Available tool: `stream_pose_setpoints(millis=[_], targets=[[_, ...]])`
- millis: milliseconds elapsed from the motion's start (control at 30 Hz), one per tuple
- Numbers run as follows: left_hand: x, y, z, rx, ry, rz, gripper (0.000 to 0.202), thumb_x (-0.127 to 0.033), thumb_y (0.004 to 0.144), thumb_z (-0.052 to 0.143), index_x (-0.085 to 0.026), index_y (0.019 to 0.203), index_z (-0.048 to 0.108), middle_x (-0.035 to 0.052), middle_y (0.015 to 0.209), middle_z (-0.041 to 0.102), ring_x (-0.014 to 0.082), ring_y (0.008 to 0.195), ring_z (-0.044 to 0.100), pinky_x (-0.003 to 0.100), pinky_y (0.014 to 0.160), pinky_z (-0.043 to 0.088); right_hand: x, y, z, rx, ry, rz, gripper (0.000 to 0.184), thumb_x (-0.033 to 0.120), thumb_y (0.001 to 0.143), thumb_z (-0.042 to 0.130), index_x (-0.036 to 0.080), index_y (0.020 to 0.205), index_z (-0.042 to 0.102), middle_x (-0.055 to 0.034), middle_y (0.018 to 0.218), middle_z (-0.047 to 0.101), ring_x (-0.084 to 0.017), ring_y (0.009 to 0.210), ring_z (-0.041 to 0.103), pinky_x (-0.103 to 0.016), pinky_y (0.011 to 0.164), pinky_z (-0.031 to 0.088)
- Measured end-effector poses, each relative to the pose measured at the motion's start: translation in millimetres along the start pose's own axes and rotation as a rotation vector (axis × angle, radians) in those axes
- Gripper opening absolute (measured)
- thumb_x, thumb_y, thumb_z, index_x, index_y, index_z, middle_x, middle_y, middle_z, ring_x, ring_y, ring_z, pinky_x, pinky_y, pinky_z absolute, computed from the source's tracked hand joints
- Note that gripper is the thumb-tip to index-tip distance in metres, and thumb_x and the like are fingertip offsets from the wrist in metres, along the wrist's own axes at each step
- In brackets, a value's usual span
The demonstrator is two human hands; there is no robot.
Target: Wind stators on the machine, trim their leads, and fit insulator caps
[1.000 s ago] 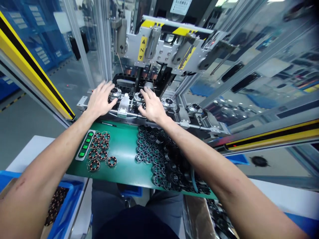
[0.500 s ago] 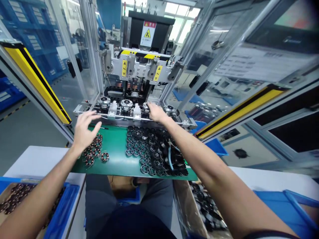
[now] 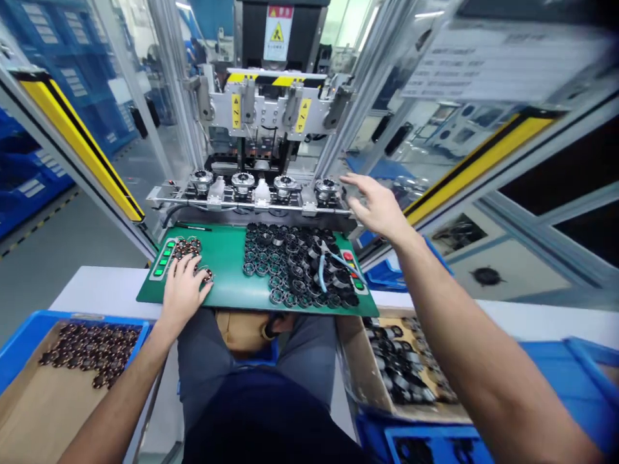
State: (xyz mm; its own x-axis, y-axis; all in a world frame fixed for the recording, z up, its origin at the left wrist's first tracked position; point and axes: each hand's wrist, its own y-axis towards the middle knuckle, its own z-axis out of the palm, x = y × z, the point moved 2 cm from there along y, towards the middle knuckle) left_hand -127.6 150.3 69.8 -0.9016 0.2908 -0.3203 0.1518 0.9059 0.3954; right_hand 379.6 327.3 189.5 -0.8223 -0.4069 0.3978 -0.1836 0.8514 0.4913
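My left hand lies over a small cluster of copper-wound motor stators on the left of the green work surface. Its fingers are spread, and the tips reach the stators. My right hand hovers just right of the rightmost round metal fixture on the machine, fingers apart and nothing visible in them. Several such fixtures stand in a row, with ring-shaped parts seated on top. Many black-and-silver rings cover the middle and right of the surface, and blue-handled pliers lie on them.
Button panels sit at both ends of the surface, near a black pen. Yellow safety bars flank the machine. A blue bin of stators stands lower left; a cardboard box of black and silver parts, lower right.
My right hand has moved right, from the third fixture to beside the rightmost one. My left hand has come down from near the rail onto the stators. The view has tilted down.
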Motion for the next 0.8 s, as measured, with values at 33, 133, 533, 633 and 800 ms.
stream_pose_setpoints(millis=[33,133,533,633,800], targets=[[-3,1,0.0,-0.02,-0.033,-0.004,0.016,-0.031,0.104,0.077,-0.022,0.094,0.085,0.0221,0.157,0.082,0.0521,0.163,0.064,0.085,0.143,0.04,-3,-28,-10,-0.046,0.005,0.011,0.058,0.023,0.106,0.066,0.023,0.162,0.08,-0.0149,0.176,0.075,-0.037,0.168,0.068,-0.061,0.146,0.051],[-20,-2,-3.6,-0.104,-0.171,-0.025,0.022,-0.04,0.112,0.073,-0.023,0.1,0.08,0.0218,0.152,0.083,0.0486,0.155,0.071,0.08,0.136,0.051,-12,-128,-23,-0.159,-0.015,0.136,0.045,0.033,0.116,0.056,0.023,0.149,0.084,-0.0152,0.147,0.089,-0.034,0.139,0.085,-0.059,0.128,0.066],[-115,-84,5.5,-0.003,-0.923,-0.161,0.072,-0.027,0.088,0.104,-0.027,0.145,0.061,0.0075,0.123,0.094,0.0274,0.109,0.096,0.032,0.096,0.081,-30,-284,49,-0.035,-0.098,0.485,0.033,0.046,0.119,0.079,0.02,0.138,0.083,-0.0112,0.131,0.083,-0.026,0.114,0.082,-0.05,0.107,0.072],[-115,-103,11.2,0.06,-0.897,-0.152,0.074,-0.023,0.087,0.104,-0.027,0.148,0.062,0.0073,0.124,0.094,0.0269,0.1,0.096,0.026,0.076,0.078,-23,-281,25,0.004,-0.07,0.478,0.024,0.033,0.109,0.075,0.022,0.122,0.092,-0.0146,0.115,0.084,-0.032,0.102,0.08,-0.055,0.109,0.068],[-119,-125,22.9,0.165,-0.869,-0.005,0.081,-0.011,0.088,0.096,-0.031,0.157,0.06,0.0077,0.131,0.093,0.0226,0.097,0.095,0.019,0.06,0.067,68,-317,17,-0.229,0.116,0.471,0.028,0.045,0.119,0.072,0.029,0.136,0.086,-0.0089,0.112,0.089,-0.024,0.093,0.083,-0.04,0.089,0.068]])
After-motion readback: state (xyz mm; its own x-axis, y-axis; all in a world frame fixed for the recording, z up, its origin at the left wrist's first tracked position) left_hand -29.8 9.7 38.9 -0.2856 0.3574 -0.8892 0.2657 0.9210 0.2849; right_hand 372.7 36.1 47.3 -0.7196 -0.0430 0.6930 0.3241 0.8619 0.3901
